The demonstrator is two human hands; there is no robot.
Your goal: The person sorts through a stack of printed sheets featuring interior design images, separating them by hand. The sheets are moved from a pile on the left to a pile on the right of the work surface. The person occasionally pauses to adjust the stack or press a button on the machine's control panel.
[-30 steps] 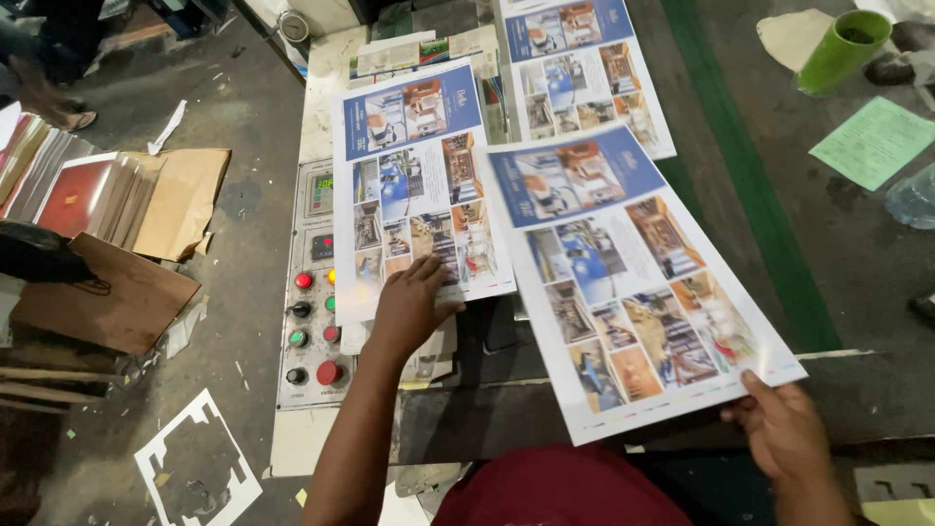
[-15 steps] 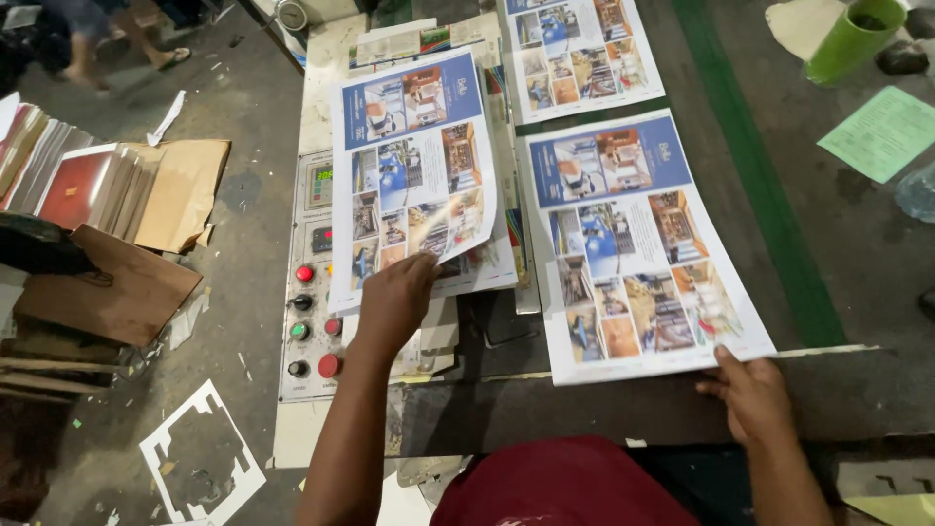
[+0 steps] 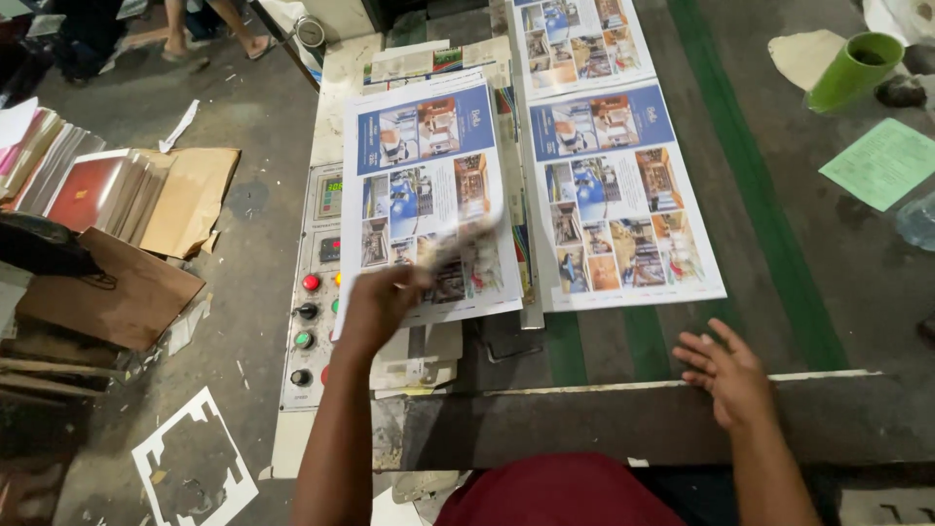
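My left hand (image 3: 375, 307), at lower centre-left of the frame, has its fingers pinched together on the lower edge of the glossy printed sheet with a blue header and photo panels (image 3: 424, 195); that corner is curled up and blurred. The sheet lies at centre frame, partly over the pale control panel with red and green round buttons (image 3: 310, 312). My right hand (image 3: 726, 375), lower right, is empty with fingers spread apart, resting just below the matching printed sheet to the right (image 3: 618, 190), not touching it. To lift cleanly, I judge I should keep the pinch light and peel one sheet only, holding the stack's edges square.
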